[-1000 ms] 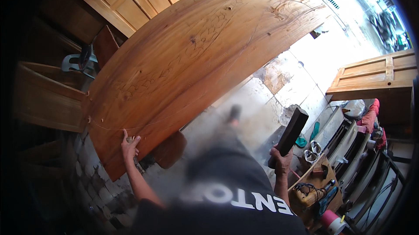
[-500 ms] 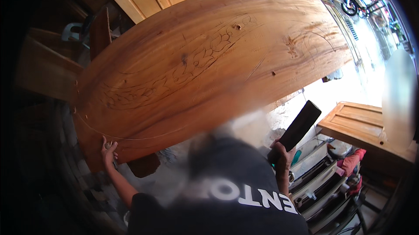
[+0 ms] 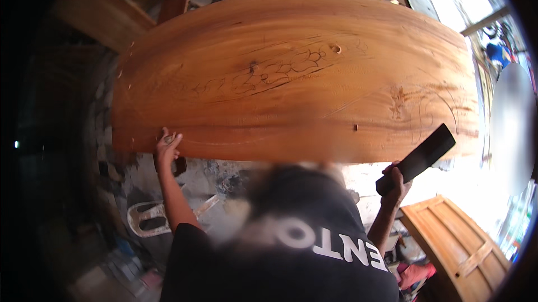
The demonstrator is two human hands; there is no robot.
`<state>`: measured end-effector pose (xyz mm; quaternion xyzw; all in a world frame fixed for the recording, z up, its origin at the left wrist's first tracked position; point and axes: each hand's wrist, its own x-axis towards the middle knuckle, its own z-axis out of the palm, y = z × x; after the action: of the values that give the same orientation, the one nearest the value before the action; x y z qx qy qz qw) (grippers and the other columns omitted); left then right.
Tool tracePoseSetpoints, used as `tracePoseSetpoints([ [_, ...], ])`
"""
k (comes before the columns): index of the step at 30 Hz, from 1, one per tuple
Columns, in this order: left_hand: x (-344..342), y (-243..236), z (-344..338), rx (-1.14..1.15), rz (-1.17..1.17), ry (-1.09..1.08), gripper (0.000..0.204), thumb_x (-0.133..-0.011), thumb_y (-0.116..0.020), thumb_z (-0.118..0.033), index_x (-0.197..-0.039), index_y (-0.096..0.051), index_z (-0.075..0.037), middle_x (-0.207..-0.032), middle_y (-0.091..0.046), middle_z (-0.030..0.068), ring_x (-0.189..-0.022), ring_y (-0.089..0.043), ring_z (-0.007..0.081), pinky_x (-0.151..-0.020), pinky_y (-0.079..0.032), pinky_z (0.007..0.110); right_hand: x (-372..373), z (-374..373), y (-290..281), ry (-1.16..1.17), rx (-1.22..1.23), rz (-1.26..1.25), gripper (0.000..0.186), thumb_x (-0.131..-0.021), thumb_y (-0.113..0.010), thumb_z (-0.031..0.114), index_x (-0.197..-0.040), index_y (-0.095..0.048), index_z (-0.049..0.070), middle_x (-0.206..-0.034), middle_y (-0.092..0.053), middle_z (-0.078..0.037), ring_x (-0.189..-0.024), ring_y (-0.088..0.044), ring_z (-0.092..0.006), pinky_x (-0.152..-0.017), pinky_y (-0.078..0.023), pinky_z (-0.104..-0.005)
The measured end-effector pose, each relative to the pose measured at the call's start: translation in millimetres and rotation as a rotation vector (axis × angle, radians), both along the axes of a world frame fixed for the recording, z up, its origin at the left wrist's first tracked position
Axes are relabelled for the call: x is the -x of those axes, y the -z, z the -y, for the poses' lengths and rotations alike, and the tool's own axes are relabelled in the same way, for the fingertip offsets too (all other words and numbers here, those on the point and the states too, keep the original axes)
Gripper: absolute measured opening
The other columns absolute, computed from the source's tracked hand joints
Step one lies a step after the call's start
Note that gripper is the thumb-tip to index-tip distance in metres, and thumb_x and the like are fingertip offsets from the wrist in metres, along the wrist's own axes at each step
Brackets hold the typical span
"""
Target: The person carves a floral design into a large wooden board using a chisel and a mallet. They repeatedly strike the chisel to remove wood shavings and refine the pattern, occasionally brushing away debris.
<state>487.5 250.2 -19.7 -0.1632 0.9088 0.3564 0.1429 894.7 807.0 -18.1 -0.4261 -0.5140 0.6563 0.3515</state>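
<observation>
A big wooden slab [image 3: 291,77] fills the middle of the frame. The left hand [image 3: 167,146] presses, fingers spread, on its lower left edge. The right hand [image 3: 397,181], at lower right, grips a dark block [image 3: 417,158]. Pencil patterns are drawn; carving looks not yet begun.

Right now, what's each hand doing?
Left hand: open, fingers on the wooden slab edge.
Right hand: closed around a dark block.

A large wooden slab [image 3: 291,77] stands over the rough concrete floor [image 3: 224,178].
</observation>
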Motion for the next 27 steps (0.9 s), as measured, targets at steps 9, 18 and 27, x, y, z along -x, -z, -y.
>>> tracePoseSetpoints([
  [9, -144, -25, -187, 0.037, 0.132, -0.032, 0.098, -0.084, -0.084, -0.042, -0.164, -0.03, -0.022, -0.117, -0.075, 0.0125, -0.066, -0.065, 0.0155, -0.059, -0.054, 0.03, -45, -179, 52, -0.197, 0.208, -0.103, 0.019, -0.096, -0.07, 0.019, -0.106, -0.064, 0.004, -0.072, -0.06, -0.005, -0.052, -0.056, -0.0137, -0.043, -0.043, -0.0275],
  [18, -160, -20, -222, 0.184, 0.166, 0.057, 0.107, -0.081, -0.08, -0.055, -0.165, -0.023, -0.02, -0.135, -0.066, 0.0217, -0.12, -0.067, 0.0363, -0.1, -0.051, 0.043, -50, -206, 56, -0.342, 0.467, -0.281, 0.033, -0.099, -0.066, 0.025, -0.124, -0.054, 0.007, -0.088, -0.065, -0.008, -0.072, -0.065, -0.02, -0.063, -0.055, -0.0344],
  [27, -135, -35, -272, 0.419, 0.207, 0.174, 0.105, -0.078, -0.08, -0.058, -0.157, -0.039, -0.002, -0.125, -0.072, 0.0203, -0.114, -0.069, 0.0382, -0.094, -0.055, 0.041, -41, -198, 33, -0.31, 0.385, -0.269, 0.074, -0.098, -0.066, 0.02, -0.161, -0.027, 0.013, -0.103, -0.065, -0.009, -0.076, -0.068, -0.0221, -0.069, -0.06, -0.0412],
])
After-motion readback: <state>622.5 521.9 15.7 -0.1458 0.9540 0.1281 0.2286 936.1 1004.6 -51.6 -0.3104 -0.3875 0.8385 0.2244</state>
